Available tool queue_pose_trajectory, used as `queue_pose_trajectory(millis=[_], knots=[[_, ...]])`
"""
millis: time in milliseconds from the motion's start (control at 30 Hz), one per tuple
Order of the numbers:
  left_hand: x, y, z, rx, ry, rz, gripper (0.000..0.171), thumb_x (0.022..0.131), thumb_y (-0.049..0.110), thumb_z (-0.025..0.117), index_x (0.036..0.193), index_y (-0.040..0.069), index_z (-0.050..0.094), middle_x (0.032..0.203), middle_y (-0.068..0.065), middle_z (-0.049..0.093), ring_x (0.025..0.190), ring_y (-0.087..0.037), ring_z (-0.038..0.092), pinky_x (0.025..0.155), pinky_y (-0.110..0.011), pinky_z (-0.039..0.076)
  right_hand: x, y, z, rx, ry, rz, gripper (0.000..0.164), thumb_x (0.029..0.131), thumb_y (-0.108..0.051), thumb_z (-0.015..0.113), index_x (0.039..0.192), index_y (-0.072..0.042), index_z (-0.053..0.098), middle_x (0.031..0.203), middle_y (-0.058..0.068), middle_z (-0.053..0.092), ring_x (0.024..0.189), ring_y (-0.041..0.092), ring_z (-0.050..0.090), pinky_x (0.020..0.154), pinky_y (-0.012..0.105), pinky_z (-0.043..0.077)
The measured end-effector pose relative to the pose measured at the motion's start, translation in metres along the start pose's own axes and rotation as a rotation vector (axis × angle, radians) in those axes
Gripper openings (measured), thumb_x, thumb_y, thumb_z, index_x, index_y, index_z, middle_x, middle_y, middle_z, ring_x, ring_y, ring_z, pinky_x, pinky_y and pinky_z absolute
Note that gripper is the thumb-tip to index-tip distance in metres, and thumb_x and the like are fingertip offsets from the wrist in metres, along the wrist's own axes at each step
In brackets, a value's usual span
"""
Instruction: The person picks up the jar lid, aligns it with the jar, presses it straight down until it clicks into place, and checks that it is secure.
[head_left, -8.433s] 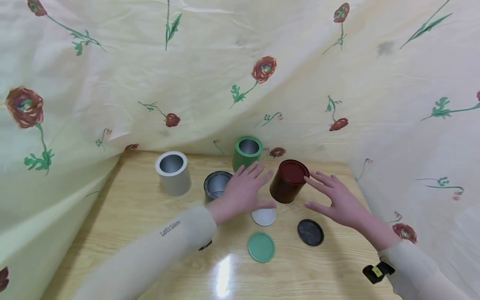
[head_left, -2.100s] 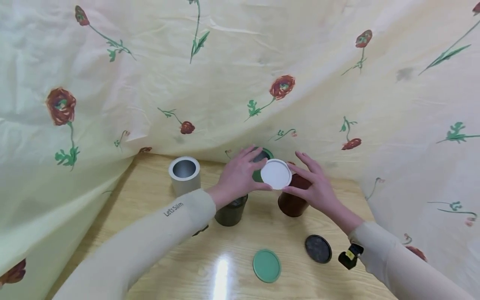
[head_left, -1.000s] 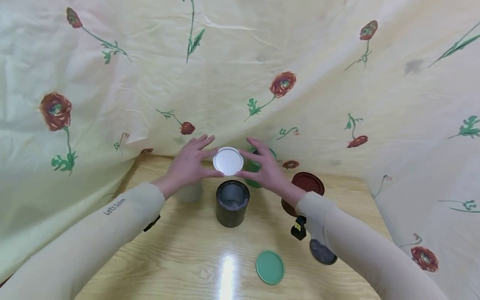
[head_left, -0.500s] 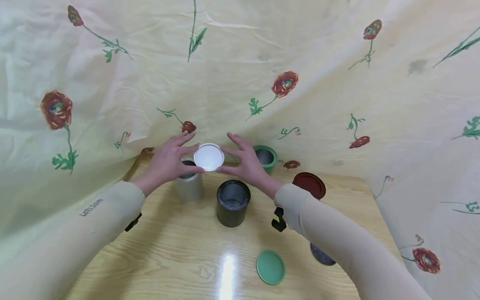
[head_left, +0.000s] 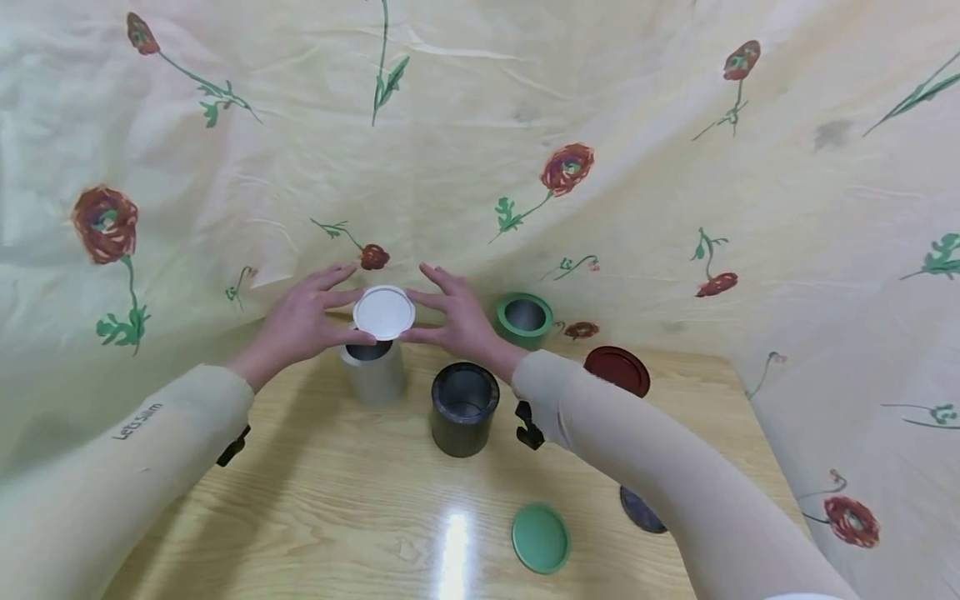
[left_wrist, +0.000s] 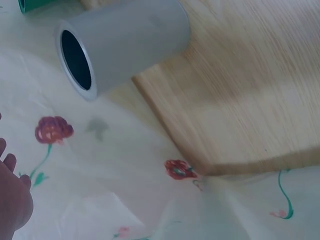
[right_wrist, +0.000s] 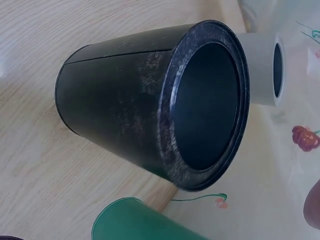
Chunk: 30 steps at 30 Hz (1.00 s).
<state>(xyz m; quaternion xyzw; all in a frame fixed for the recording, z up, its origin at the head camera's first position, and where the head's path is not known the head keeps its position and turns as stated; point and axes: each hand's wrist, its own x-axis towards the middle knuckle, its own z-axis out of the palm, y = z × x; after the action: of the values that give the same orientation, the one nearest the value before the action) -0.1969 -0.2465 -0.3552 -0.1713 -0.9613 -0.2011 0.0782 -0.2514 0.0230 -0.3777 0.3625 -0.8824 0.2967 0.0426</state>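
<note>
In the head view, a round white lid point(head_left: 384, 312) is held up between both hands. My left hand point(head_left: 300, 323) pinches its left edge with thumb and forefinger, and my right hand point(head_left: 463, 323) does the same at the right edge. Directly below, the lid overlaps the mouth of an open white can point(head_left: 377, 377), whose dark inside partly shows. The left wrist view has this white can point(left_wrist: 132, 42) with part of my left hand point(left_wrist: 16, 200) off to the side. A black open can point(head_left: 462, 429) stands just right of it, under my right forearm.
Behind the right hand stands an open green can point(head_left: 517, 337). Further right is a dark red can with its lid point(head_left: 617, 372) on, partly behind the right sleeve. A green lid point(head_left: 541, 537) and a half-hidden black lid point(head_left: 637, 510) lie on the wooden table point(head_left: 360, 508). Floral cloth point(head_left: 450, 167) hangs behind.
The white lid, flat on the table at first, was picked up. Both hands carried it left, past the black can, until it came over the white can.
</note>
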Motion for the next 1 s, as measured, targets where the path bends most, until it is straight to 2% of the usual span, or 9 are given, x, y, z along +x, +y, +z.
queue_pose_trajectory(millis=[200, 400, 633, 1000], knots=[[-0.003, -0.013, 0.0, -0.008, -0.047, -0.029, 0.084, 0.08, 0.049, 0.093, 0.147, 0.007, 0.065, 0.168, -0.02, 0.041, 0.157, -0.044, 0.033, 0.122, -0.068, 0.031, 0.009, -0.007, 0.006, -0.019, -0.055, 0.015, 0.07, 0.087, -0.04, 0.09, 0.147, -0.013, 0.066, 0.173, 0.014, 0.033, 0.162, 0.036, 0.026, 0.132, 0.053, 0.021], [-0.007, -0.024, 0.001, -0.011, -0.079, -0.053, 0.082, 0.081, 0.048, 0.092, 0.148, 0.009, 0.064, 0.168, -0.022, 0.04, 0.156, -0.048, 0.032, 0.121, -0.071, 0.032, 0.018, -0.011, 0.011, -0.017, -0.142, 0.056, 0.07, 0.09, -0.044, 0.087, 0.15, -0.015, 0.064, 0.176, 0.011, 0.028, 0.163, 0.035, 0.021, 0.133, 0.053, 0.014], [-0.008, -0.033, 0.008, -0.046, -0.106, -0.081, 0.082, 0.083, 0.05, 0.091, 0.148, 0.008, 0.064, 0.169, -0.022, 0.038, 0.155, -0.049, 0.032, 0.121, -0.071, 0.032, 0.028, -0.009, 0.019, -0.05, -0.22, 0.111, 0.072, 0.09, -0.049, 0.085, 0.151, -0.02, 0.062, 0.177, 0.006, 0.026, 0.165, 0.032, 0.017, 0.132, 0.056, 0.019], [-0.009, -0.043, 0.021, -0.063, -0.108, -0.094, 0.082, 0.082, 0.048, 0.092, 0.147, 0.007, 0.064, 0.167, -0.024, 0.04, 0.154, -0.05, 0.034, 0.121, -0.071, 0.031, 0.031, -0.004, 0.033, -0.068, -0.234, 0.132, 0.071, 0.09, -0.049, 0.085, 0.151, -0.021, 0.063, 0.177, 0.004, 0.027, 0.165, 0.032, 0.017, 0.131, 0.058, 0.021]])
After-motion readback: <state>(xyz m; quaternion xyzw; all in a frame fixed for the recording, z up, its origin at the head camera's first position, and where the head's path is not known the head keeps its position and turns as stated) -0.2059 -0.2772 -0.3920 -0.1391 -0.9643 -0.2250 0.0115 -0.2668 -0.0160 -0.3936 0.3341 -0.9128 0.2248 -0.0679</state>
